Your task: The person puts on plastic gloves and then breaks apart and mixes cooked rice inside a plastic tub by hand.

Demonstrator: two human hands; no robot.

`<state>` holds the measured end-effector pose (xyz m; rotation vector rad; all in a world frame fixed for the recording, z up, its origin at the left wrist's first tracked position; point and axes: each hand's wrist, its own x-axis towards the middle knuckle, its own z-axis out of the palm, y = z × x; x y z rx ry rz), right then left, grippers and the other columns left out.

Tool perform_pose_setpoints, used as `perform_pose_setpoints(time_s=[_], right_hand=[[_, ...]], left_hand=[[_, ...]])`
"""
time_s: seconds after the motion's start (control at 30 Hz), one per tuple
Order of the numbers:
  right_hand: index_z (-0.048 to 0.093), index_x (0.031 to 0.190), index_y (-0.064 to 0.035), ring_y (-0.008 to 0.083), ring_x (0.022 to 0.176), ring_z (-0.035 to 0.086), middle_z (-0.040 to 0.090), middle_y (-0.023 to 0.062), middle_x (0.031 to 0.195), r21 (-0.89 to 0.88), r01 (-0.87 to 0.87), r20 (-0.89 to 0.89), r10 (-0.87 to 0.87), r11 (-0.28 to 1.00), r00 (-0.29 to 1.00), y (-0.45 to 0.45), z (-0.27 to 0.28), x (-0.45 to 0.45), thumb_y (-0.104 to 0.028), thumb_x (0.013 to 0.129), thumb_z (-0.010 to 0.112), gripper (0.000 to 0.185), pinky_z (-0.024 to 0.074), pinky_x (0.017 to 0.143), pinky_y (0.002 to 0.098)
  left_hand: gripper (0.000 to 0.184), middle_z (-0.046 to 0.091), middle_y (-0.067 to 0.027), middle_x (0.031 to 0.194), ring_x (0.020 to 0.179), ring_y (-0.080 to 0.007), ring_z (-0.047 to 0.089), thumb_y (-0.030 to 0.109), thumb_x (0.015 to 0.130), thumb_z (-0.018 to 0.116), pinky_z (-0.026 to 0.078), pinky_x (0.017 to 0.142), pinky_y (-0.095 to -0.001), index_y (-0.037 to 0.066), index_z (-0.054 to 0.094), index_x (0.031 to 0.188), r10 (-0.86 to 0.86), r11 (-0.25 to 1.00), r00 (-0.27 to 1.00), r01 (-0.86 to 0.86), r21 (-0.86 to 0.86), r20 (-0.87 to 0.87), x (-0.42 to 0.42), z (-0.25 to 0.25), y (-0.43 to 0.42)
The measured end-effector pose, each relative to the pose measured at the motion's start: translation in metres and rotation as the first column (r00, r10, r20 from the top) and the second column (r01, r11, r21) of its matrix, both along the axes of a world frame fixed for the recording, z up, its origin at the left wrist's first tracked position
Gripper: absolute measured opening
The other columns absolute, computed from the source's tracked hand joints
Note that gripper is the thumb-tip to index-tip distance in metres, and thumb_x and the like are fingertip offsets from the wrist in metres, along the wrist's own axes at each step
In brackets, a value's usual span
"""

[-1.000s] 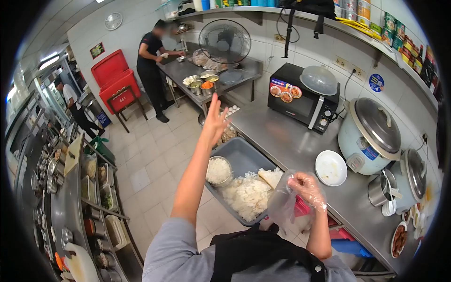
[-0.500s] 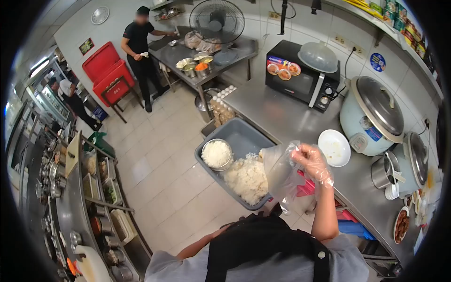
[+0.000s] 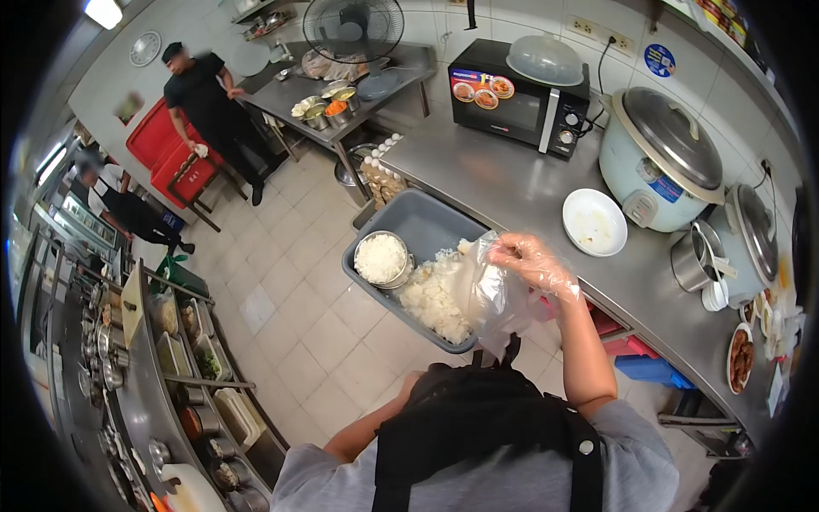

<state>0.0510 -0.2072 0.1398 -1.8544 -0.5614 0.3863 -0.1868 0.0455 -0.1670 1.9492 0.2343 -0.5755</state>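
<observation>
My right hand (image 3: pixel 533 263), in a clear plastic glove, pinches the edge of a clear plastic bag (image 3: pixel 503 299). The bag hangs over the near right corner of a grey plastic tub (image 3: pixel 444 213) and touches the cooked white rice (image 3: pixel 433 299) heaped there. Inside the tub's left end, a round metal pot (image 3: pixel 404 277) is filled with more rice (image 3: pixel 380 258). My left hand (image 3: pixel 413 382) is low, close against my black apron (image 3: pixel 478 418); its fingers are hidden behind the apron.
On the steel counter (image 3: pixel 478 171) stand a microwave (image 3: pixel 512 102), a white bowl (image 3: pixel 595 222), a large rice cooker (image 3: pixel 661 158) and a metal pot (image 3: pixel 693 254). Shelves with food containers (image 3: pixel 209 357) line the left. Two people (image 3: pixel 213 102) stand farther back.
My view has shifted, and the bag sits lower and nearer to me over the rice. My right hand still grips it. The person at the back has turned, the arm off the far counter's back.
</observation>
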Motion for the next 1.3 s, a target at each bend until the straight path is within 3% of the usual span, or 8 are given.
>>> perform_pose_setpoints(time_s=[0.2, 0.3, 0.4, 0.5, 0.6, 0.73, 0.9, 1.3], right_hand=[[0.062, 0.082, -0.0033, 0.0111, 0.064, 0.044, 0.048, 0.0007, 0.065, 0.025, 0.000, 0.070, -0.002, 1.000, 0.998, -0.025, -0.030, 0.002, -0.021, 0.086, 0.064, 0.019, 0.0400, 0.061, 0.0279], [0.063, 0.084, -0.0024, 0.0115, 0.062, 0.044, 0.049, 0.0017, 0.064, -0.079, 0.123, 0.104, -0.115, 0.989, 0.988, -0.037, -0.034, 0.004, -0.023, 0.084, 0.065, 0.021, 0.0404, 0.060, 0.0290], [0.063, 0.084, -0.0019, 0.0116, 0.062, 0.043, 0.049, 0.0014, 0.065, -0.091, 0.171, 0.066, -0.166, 0.981, 0.984, -0.042, -0.028, -0.001, -0.023, 0.083, 0.066, 0.021, 0.0399, 0.060, 0.0291], [0.063, 0.084, -0.0017, 0.0111, 0.065, 0.042, 0.048, 0.0011, 0.068, -0.128, 0.178, 0.034, -0.175, 0.976, 0.984, -0.043, -0.018, -0.008, -0.023, 0.083, 0.065, 0.022, 0.0387, 0.060, 0.0286], [0.062, 0.084, -0.0007, 0.0128, 0.069, 0.046, 0.053, 0.0032, 0.072, -0.117, 0.123, -0.034, -0.128, 0.985, 0.991, -0.047, -0.022, -0.013, -0.023, 0.084, 0.065, 0.023, 0.0409, 0.065, 0.0296], [0.064, 0.085, -0.0031, 0.0192, 0.073, 0.056, 0.061, 0.0083, 0.078, -0.221, -0.143, 0.163, 0.182, 0.965, 0.970, -0.026, -0.025, -0.005, -0.020, 0.081, 0.067, 0.017, 0.0448, 0.068, 0.0333], [0.066, 0.080, -0.0054, 0.0235, 0.084, 0.060, 0.064, 0.0112, 0.086, -0.349, -0.299, 0.111, 0.356, 0.888, 0.928, -0.006, -0.016, 0.001, -0.016, 0.077, 0.069, 0.011, 0.0459, 0.074, 0.0365], [0.059, 0.098, -0.0093, 0.0245, 0.085, 0.059, 0.061, 0.0096, 0.088, -0.276, 0.236, 0.394, -0.115, 0.932, 0.912, -0.008, -0.018, -0.006, -0.028, 0.083, 0.066, 0.025, 0.0475, 0.075, 0.0361]], left_hand=[[0.064, 0.033, -0.0184, 0.144, 0.134, -0.0361, 0.029, 0.046, 0.080, 0.064, 0.030, 0.106, -0.0476, 0.016, 0.046, 0.134, -0.368, 0.698, 0.929, 0.253, 0.669, 0.032, 0.112, 0.052, 0.145], [0.069, 0.023, -0.0176, 0.150, 0.139, -0.0358, 0.018, 0.044, 0.090, 0.050, 0.017, 0.111, -0.0517, 0.015, 0.025, 0.146, 0.311, 0.875, 0.596, -0.484, 0.023, 0.740, 0.157, 0.195, 0.187], [0.066, 0.030, -0.0173, 0.147, 0.137, -0.0315, 0.024, 0.040, 0.090, 0.052, 0.019, 0.111, -0.0465, 0.012, 0.028, 0.145, 0.529, 0.849, 0.543, -0.343, -0.402, 0.652, 0.152, 0.236, 0.102], [0.063, 0.036, -0.0171, 0.144, 0.136, -0.0272, 0.029, 0.035, 0.090, 0.053, 0.022, 0.111, -0.0412, 0.009, 0.032, 0.143, -0.084, 0.932, 0.914, 0.213, -0.293, 0.397, 0.130, 0.246, 0.046], [0.066, 0.039, -0.0159, 0.142, 0.135, -0.0252, 0.031, 0.031, 0.088, 0.057, 0.022, 0.112, -0.0402, 0.007, 0.030, 0.144, -0.666, 0.623, 0.501, 0.781, 0.044, 0.553, 0.154, 0.243, 0.058], [0.085, 0.040, -0.0136, 0.142, 0.137, -0.0248, 0.029, 0.031, 0.080, 0.069, 0.030, 0.108, -0.0423, 0.009, 0.022, 0.147, -0.034, 0.928, 0.787, 0.254, -0.272, 0.616, 0.174, 0.290, -0.006], [0.058, 0.060, -0.0092, 0.114, 0.111, -0.0186, 0.053, 0.024, 0.081, 0.071, 0.044, 0.090, -0.0312, 0.005, 0.046, 0.129, -0.385, 0.914, 0.752, 0.390, 0.110, 0.534, 0.183, 0.273, -0.040], [0.021, 0.059, 0.0013, 0.072, 0.067, -0.0080, 0.056, 0.025, 0.083, 0.071, 0.048, 0.071, -0.0239, 0.006, 0.062, 0.080, 0.361, 0.884, 0.923, -0.292, -0.366, 0.133, 0.179, 0.198, -0.031]])
